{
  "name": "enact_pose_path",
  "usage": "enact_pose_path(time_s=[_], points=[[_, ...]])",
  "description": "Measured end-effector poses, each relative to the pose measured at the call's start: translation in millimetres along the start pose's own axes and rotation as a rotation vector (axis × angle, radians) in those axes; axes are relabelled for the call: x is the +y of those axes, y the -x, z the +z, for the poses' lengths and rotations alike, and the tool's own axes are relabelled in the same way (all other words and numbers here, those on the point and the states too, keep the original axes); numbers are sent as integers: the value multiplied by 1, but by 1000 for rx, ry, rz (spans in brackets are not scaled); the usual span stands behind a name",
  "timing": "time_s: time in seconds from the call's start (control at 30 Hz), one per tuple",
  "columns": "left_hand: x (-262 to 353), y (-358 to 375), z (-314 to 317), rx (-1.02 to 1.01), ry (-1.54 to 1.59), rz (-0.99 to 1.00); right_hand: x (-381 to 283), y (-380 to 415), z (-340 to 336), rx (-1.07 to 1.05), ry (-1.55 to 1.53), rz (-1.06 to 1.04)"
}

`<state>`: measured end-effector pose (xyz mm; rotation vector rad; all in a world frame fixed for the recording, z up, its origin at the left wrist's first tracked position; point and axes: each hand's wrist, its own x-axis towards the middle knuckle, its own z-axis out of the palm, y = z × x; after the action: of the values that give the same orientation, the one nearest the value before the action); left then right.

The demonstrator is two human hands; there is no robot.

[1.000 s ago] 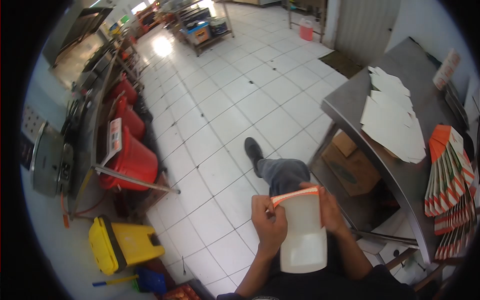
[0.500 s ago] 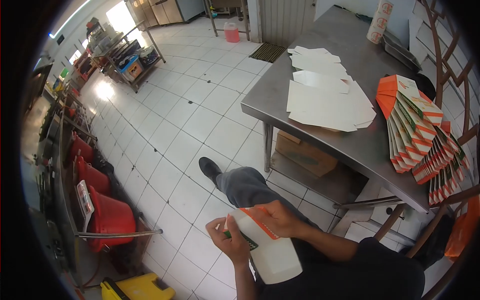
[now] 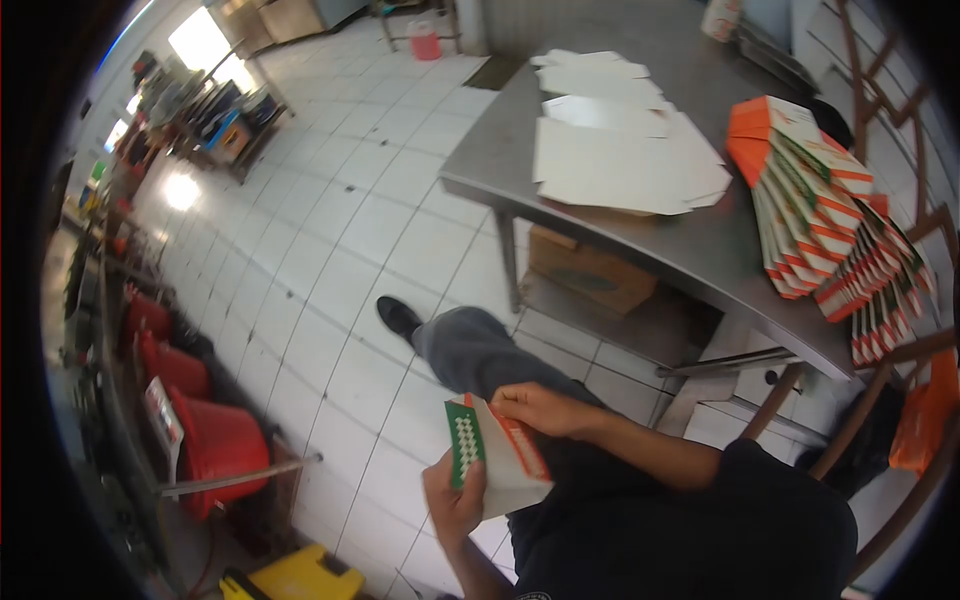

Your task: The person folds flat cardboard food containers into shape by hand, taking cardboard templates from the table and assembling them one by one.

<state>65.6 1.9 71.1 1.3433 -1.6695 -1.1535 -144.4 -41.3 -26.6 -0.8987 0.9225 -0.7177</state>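
A partly folded carton point(image 3: 515, 480), white inside with green and orange printed edges, is held over my lap. My left hand point(image 3: 455, 497) grips its green patterned side, thumb on the print. On the orange-edged side, my right hand point(image 3: 540, 408) has its fingers closed on the upper edge. Flat white carton blanks point(image 3: 625, 160) lie overlapping on the steel table point(image 3: 480, 172). Folded orange, green and white cartons point(image 3: 800, 200) are fanned out in nested stacks along the table's right side.
Cardboard boxes point(image 3: 590, 270) sit on the shelf under the table. Red buckets point(image 3: 225, 435) line the left side, with a yellow object point(image 3: 295, 580) below. A metal chair frame point(image 3: 880, 440) stands at the right. A pink jug point(image 3: 424, 42) is on the tiled floor.
The carton has been turned, so its green side now faces up beside my left thumb. Both hands have shifted slightly with it. The whole view has moved, with the table appearing higher and farther left.
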Motion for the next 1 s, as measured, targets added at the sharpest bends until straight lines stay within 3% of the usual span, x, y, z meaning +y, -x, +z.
enact_pose_path(time_s=[0.07,0.13,0.2,0.3,0.4,0.5,0.6,0.63,0.7,0.77,0.8,0.9,0.97,1.0], points=[[-4,0,-15,-138,17,-73,-18,0,-31,-25,-146,-15],[-6,-4,-21,-399,-39,-82,-57,13,-52,-395,-235,10],[7,-9,-15,-667,-142,-13,-88,21,-57,-762,-221,225],[12,-12,6,-872,-283,83,-25,13,-43,-1215,156,272],[25,-15,11,-972,-327,42,-11,58,-16,-1155,35,524],[28,-8,17,-930,-387,104,-21,64,-16,-1144,-110,732],[44,-13,16,-514,-277,381,-47,63,-24,-926,82,486],[40,-14,14,-324,-267,485,-74,59,-37,-865,422,446],[29,-19,7,70,-238,676,-189,84,-46,-484,970,321],[28,-11,-2,194,-232,583,-256,123,-67,-16,1132,-40],[29,-13,4,283,-135,582,-293,147,-65,274,1137,62],[17,-10,12,76,-2,430,-354,171,-133,888,1192,-441],[15,-7,32,-1,17,460,-392,186,-180,1526,1799,41],[14,-3,37,-48,16,447,-397,206,-230,1286,1807,137]])
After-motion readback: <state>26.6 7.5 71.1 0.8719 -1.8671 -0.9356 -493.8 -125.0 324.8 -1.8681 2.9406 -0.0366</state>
